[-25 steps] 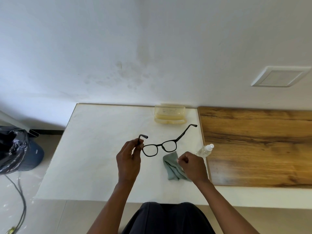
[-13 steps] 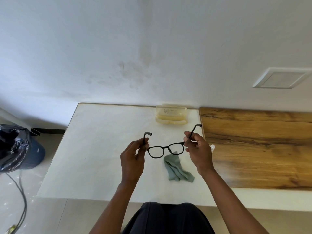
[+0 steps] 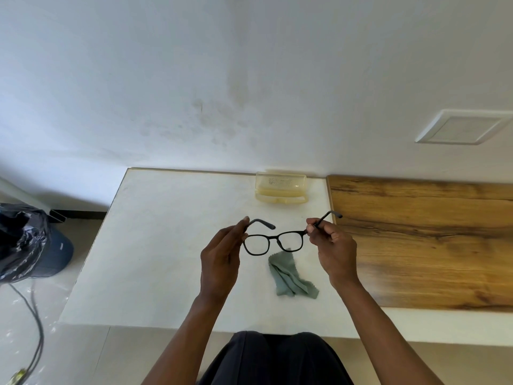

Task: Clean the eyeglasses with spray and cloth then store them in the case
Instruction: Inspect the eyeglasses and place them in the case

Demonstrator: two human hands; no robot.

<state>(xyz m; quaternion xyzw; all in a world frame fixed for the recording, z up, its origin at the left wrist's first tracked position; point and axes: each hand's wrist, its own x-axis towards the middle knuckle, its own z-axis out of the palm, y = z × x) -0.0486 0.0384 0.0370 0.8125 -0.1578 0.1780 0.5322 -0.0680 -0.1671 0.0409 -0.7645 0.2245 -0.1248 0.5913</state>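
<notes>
Black-framed eyeglasses [image 3: 273, 239] hang in the air above the white counter [image 3: 155, 245], temples unfolded. My left hand [image 3: 222, 259] pinches the left temple near its hinge. My right hand [image 3: 333, 248] pinches the right temple near the other hinge. A crumpled grey-green cloth [image 3: 288, 276] lies on the counter just below the glasses. A translucent yellowish glasses case [image 3: 281, 190] stands open against the wall, behind the glasses. The spray bottle is hidden behind my right hand.
A wooden board surface [image 3: 422, 240] adjoins the white counter on the right. On the floor to the left stand a black bin bag [image 3: 19, 243] in a blue bin and a loose cable [image 3: 36, 323]. A white wall plate [image 3: 466, 126] sits at upper right.
My right hand left the cloth, rose and took hold of the right temple. The glasses lifted a little and now sit level between both hands. The spray bottle became hidden.
</notes>
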